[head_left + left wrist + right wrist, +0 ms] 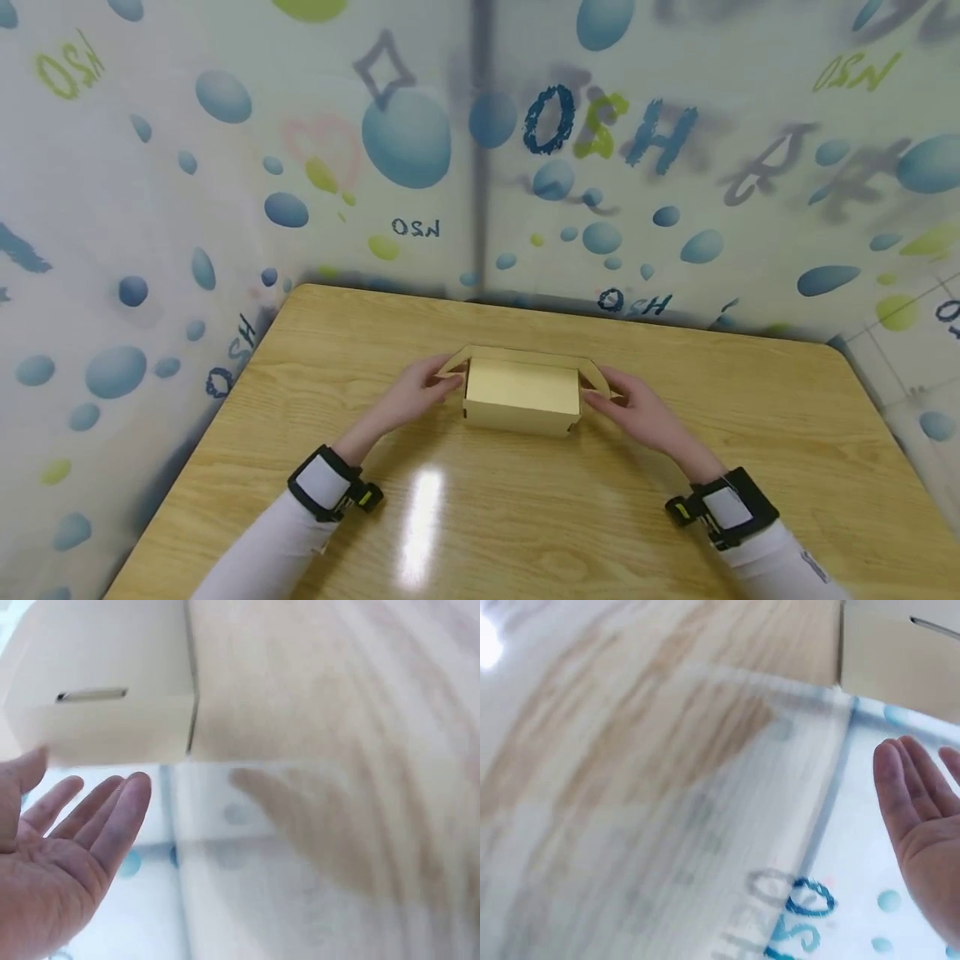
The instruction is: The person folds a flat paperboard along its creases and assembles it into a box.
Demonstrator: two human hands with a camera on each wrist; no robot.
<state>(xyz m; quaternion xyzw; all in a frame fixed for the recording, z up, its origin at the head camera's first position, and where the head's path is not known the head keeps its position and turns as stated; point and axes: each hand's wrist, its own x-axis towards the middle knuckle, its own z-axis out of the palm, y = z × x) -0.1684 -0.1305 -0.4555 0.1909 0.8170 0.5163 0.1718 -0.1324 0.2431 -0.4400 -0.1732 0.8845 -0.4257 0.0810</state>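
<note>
A small tan cardboard box [522, 387] sits on the wooden table, its front-lid flap with curved side tabs standing up along the far edge. By the left end of the box is my left hand [416, 392], fingers extended and thumb close to the side. My right hand [637, 408] mirrors it at the other end. In the left wrist view, the fingers of the left hand [67, 855] spread beside the slotted box end [97, 724]. The right wrist view has the right hand [930, 832] with straight fingers below the box [900, 667]. Exact contact cannot be made out.
The wooden tabletop [510, 517] carries a bright light reflection in front of the box. Behind it hang pale wall coverings [337, 250] with blue and green drops and lettering. Both wrists wear strapped camera mounts [723, 508].
</note>
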